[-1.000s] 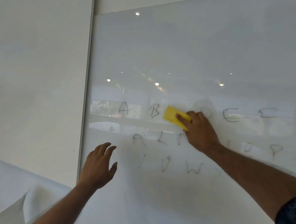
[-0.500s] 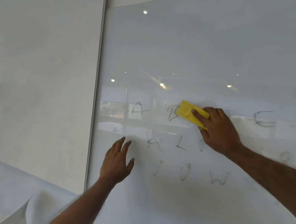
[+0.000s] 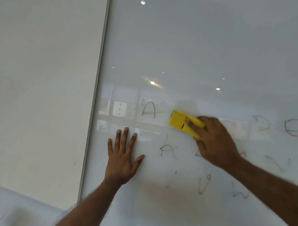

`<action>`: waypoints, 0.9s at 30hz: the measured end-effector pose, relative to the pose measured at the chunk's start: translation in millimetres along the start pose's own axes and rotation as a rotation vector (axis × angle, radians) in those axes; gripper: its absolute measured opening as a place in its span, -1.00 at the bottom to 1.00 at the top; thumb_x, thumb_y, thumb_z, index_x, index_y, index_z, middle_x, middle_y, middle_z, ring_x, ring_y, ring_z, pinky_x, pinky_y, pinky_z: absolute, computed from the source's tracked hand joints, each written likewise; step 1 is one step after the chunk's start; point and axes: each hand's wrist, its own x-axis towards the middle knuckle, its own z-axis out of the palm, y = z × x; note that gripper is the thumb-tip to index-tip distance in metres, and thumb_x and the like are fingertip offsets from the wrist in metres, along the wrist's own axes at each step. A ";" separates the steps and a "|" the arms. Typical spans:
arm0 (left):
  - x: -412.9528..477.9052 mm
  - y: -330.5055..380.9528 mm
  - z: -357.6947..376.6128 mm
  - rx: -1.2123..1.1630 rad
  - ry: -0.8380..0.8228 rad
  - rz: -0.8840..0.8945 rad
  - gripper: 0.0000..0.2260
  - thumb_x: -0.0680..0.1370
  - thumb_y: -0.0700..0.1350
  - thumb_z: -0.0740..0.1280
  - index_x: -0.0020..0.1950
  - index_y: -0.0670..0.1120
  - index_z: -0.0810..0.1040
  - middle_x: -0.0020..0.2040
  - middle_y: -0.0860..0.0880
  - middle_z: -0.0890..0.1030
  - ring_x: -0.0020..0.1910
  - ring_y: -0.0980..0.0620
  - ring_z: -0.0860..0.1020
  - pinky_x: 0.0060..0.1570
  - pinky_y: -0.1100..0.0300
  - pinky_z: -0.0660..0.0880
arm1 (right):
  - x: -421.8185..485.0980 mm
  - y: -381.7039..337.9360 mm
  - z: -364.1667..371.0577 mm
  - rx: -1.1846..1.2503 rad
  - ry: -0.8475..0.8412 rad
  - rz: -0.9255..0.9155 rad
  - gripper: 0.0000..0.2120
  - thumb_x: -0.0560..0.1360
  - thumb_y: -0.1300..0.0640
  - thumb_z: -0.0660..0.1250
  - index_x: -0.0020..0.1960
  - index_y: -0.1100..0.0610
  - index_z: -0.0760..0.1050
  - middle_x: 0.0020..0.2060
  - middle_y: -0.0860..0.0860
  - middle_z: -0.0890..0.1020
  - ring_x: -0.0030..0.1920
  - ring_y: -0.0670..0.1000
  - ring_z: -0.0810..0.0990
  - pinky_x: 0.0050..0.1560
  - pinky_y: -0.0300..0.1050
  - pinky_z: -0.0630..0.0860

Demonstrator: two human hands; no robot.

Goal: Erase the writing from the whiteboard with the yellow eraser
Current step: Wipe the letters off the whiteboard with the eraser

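Note:
A glossy whiteboard (image 3: 193, 50) fills most of the view, with black handwritten letters in three rows. My right hand (image 3: 215, 142) presses the yellow eraser (image 3: 181, 122) flat on the board, just right of the letter A (image 3: 149, 110) in the top row, where the B stood. D and E (image 3: 294, 127) remain further right. Fainter letters (image 3: 169, 149) sit in the rows below. My left hand (image 3: 123, 157) lies flat on the board with fingers spread, below and left of the A, holding nothing.
The board's metal frame edge (image 3: 95, 91) runs diagonally at the left, with a plain white wall (image 3: 39, 84) beyond it. Ceiling lights and windows reflect in the board surface.
The eraser has slid left over the B, wiping it. My left hand has moved up and settled flat on the board. The view has shifted, bringing the board closer.

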 end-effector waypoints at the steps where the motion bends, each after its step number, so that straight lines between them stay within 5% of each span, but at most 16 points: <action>1: -1.9 -0.5 1.5 0.011 0.005 0.004 -0.31 0.64 0.32 0.02 0.68 0.01 0.03 0.70 -0.09 -0.06 0.67 -0.16 -0.12 0.57 -0.31 -0.11 | -5.9 -4.4 0.9 -0.004 -0.044 -0.035 -0.42 0.36 0.23 0.34 0.39 0.15 0.45 0.13 0.27 0.53 0.03 0.31 0.50 0.04 0.16 0.53; 5: -0.1 -7.5 2.8 0.026 0.021 0.036 -0.30 0.63 0.35 0.01 0.67 0.00 0.06 0.70 -0.12 -0.01 0.67 -0.17 -0.09 0.57 -0.30 -0.12 | 21.0 8.9 -10.5 -0.064 -0.034 -0.095 -0.42 0.35 0.26 0.39 0.37 0.11 0.47 0.12 0.26 0.56 0.02 0.31 0.53 -0.01 0.14 0.55; 10: 15.9 -20.9 -3.0 0.020 0.061 0.120 -0.25 0.59 0.40 0.08 0.66 0.01 0.13 0.69 -0.11 0.03 0.67 -0.17 -0.03 0.56 -0.34 -0.02 | 44.8 14.9 -10.3 -0.004 0.113 0.149 -0.36 0.35 0.27 0.48 0.40 0.09 0.43 0.13 0.21 0.51 0.04 0.25 0.44 0.03 0.08 0.46; 17: 22.1 -30.4 -3.2 0.047 0.069 0.146 -0.24 0.58 0.42 0.08 0.67 0.07 0.06 0.70 -0.06 -0.03 0.67 -0.22 -0.06 0.54 -0.39 -0.07 | 14.0 -21.2 9.4 -0.012 -0.125 -0.132 -0.33 0.32 0.23 0.49 0.40 0.08 0.44 0.13 0.22 0.56 0.05 0.29 0.54 0.03 0.15 0.55; 24: 18.0 -30.8 -2.9 0.036 0.049 0.117 -0.25 0.59 0.41 0.08 0.67 0.06 0.08 0.70 -0.04 -0.03 0.67 -0.17 -0.06 0.55 -0.38 -0.06 | 73.3 -24.7 4.7 0.052 0.025 0.128 -0.34 0.31 0.25 0.49 0.39 0.08 0.45 0.09 0.20 0.52 -0.01 0.26 0.48 0.01 0.08 0.49; 27: 19.9 -33.5 -9.0 0.012 0.068 0.141 -0.25 0.58 0.40 0.10 0.67 0.04 0.11 0.70 -0.05 0.00 0.67 -0.14 -0.04 0.55 -0.36 0.00 | 42.7 -59.3 20.6 0.083 -0.091 -0.005 -0.32 0.26 0.24 0.52 0.36 0.06 0.48 0.11 0.21 0.56 0.01 0.28 0.53 0.05 0.11 0.54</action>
